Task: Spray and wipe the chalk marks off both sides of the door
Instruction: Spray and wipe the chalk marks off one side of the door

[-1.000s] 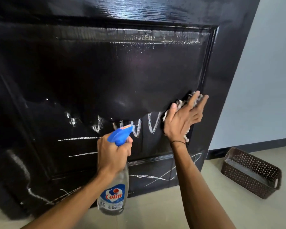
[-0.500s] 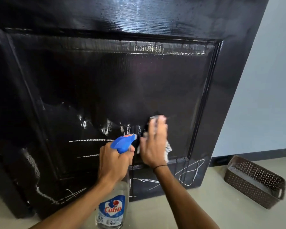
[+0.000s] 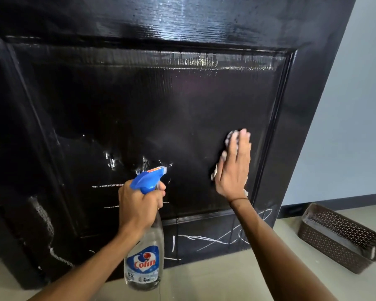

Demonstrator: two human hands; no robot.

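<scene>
Head view first: we face a black door (image 3: 182, 109) that fills most of the frame, its glossy recessed panel bordered by a raised moulding. Its right edge slants down toward the pale wall (image 3: 345, 127), and its bottom edge meets the beige floor (image 3: 237, 276). Bare floor runs along the foot of the door and out to the right, where a brown perforated basket (image 3: 339, 237) sits well apart from the door beside the dark skirting.

Our right hand (image 3: 233, 170) lies flat on the panel near its right moulding, fingers straight and together, pressing a pale cloth (image 3: 227, 142) against the surface. The cloth shows past the fingertips at the top, along the thumb side on the left, and a little by the wrist; most of it is hidden under the palm.

Our left hand (image 3: 139, 205) is wrapped round the neck of a clear spray bottle (image 3: 144, 257) with a blue trigger head, nozzle aimed at the door, one finger curled at the trigger. The bottle hangs upright in front of the door's lower rail.

Chalk marks (image 3: 215, 241) cross the bottom rail as white loops and strokes, below and just left of our right forearm. More lines and smears sit on the panel left of the nozzle, and a pale streak runs down the door's lower left.
</scene>
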